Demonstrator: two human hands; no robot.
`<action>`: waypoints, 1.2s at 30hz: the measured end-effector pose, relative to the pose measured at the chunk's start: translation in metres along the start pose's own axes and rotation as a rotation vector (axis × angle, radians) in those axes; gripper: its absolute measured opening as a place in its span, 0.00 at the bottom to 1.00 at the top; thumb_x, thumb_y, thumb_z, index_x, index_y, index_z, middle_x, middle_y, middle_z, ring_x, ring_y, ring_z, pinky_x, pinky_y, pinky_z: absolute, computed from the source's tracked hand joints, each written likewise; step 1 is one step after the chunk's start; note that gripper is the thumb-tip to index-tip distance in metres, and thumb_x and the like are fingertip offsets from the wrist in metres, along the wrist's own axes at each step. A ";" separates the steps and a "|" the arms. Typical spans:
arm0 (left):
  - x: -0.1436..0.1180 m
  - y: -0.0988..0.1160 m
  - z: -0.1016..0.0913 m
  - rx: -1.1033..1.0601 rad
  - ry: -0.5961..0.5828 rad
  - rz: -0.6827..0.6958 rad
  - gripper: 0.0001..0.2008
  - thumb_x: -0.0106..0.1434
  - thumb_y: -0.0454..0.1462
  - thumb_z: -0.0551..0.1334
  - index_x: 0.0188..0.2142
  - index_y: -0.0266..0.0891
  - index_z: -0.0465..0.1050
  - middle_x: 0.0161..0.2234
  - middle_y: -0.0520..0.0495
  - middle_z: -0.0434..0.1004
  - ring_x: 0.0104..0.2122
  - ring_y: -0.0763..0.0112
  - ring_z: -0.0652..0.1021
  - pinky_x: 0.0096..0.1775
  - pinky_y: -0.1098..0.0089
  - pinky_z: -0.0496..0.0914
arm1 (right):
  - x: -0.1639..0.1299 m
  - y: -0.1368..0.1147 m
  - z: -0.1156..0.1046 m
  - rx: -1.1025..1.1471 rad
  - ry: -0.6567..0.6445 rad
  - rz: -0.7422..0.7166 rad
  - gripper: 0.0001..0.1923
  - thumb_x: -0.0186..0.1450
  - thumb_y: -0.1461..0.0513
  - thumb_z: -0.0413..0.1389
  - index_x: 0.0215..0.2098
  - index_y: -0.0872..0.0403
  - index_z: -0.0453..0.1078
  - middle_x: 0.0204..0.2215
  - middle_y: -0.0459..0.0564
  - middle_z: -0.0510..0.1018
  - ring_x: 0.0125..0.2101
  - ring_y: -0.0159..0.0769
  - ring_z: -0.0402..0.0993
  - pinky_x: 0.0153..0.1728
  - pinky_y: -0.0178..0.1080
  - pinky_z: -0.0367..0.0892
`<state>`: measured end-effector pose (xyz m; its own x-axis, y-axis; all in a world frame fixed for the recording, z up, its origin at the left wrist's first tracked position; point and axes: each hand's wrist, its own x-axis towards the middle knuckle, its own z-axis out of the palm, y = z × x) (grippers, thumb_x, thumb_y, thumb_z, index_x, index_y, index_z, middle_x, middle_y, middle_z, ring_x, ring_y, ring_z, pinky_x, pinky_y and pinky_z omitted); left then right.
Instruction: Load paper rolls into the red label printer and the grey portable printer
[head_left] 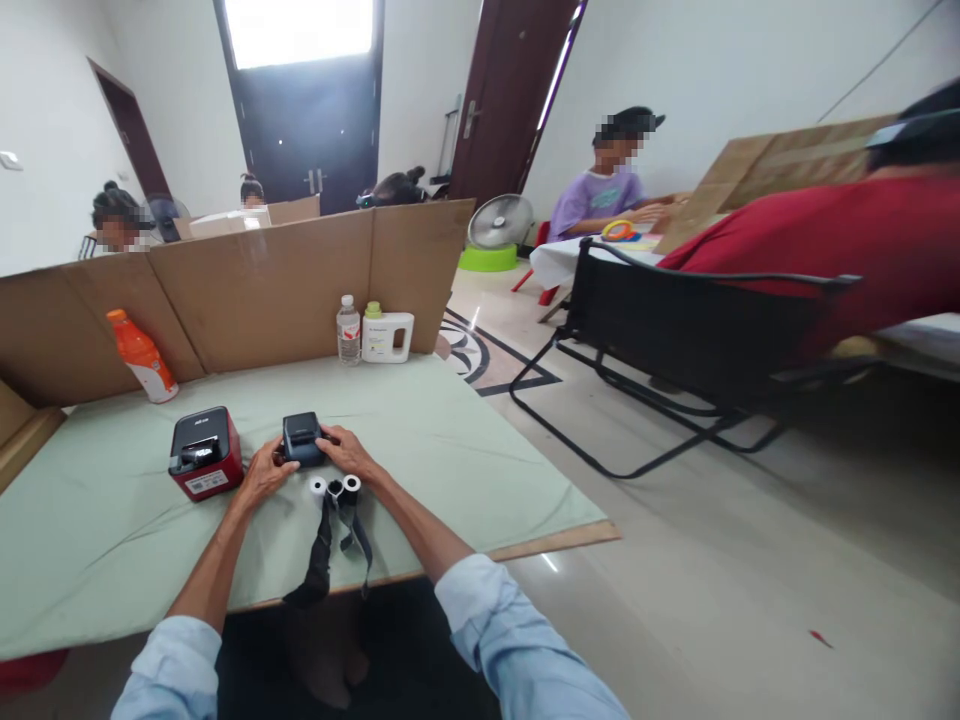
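Note:
Both my hands grip a small dark box-shaped device [301,445], which looks like a portable label printer, on the pale green tablecloth. My left hand [264,472] holds its left side, fingers curled at the lower edge. On the opposite side, my right hand [346,452] has its fingers closed against the device. Just in front of it lie small rolls [350,486] with white cores, and dark strips [321,560] trail from them to the table's near edge. To the left stands a larger red and black printer [206,452] with a white label on its front.
A cardboard screen [262,280] lines the table's back edge. Before it stand an orange bottle [142,357], a clear bottle [349,332] and a white jug [387,338]. Right of the table are a black folding chair [675,330], a fan [499,222] and other people.

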<state>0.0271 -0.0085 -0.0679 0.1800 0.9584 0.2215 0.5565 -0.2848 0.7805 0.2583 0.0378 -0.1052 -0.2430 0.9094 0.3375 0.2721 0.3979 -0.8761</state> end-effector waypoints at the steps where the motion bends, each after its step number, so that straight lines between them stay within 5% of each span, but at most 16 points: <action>1: -0.003 -0.002 0.002 0.012 0.034 0.001 0.34 0.56 0.43 0.69 0.61 0.36 0.72 0.45 0.41 0.80 0.36 0.63 0.78 0.41 0.63 0.74 | 0.000 0.002 0.001 -0.003 0.010 0.000 0.19 0.68 0.55 0.57 0.53 0.54 0.78 0.41 0.51 0.79 0.39 0.38 0.75 0.44 0.39 0.70; 8: -0.014 -0.009 0.012 0.140 0.149 0.046 0.32 0.58 0.45 0.71 0.60 0.37 0.72 0.46 0.41 0.78 0.40 0.59 0.79 0.44 0.60 0.76 | -0.001 0.007 0.006 -0.025 0.041 -0.014 0.18 0.68 0.56 0.58 0.53 0.53 0.78 0.43 0.51 0.78 0.40 0.37 0.74 0.48 0.40 0.70; 36: -0.013 -0.011 0.013 0.171 0.186 0.033 0.31 0.58 0.45 0.71 0.59 0.37 0.73 0.46 0.40 0.80 0.41 0.57 0.80 0.46 0.58 0.75 | -0.002 0.002 0.006 0.009 0.072 -0.025 0.17 0.66 0.58 0.58 0.50 0.53 0.80 0.43 0.51 0.81 0.39 0.36 0.76 0.47 0.39 0.71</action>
<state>0.0292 -0.0182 -0.0864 0.0564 0.9307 0.3615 0.6847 -0.2995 0.6645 0.2539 0.0361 -0.1092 -0.1820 0.9059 0.3824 0.2582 0.4193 -0.8703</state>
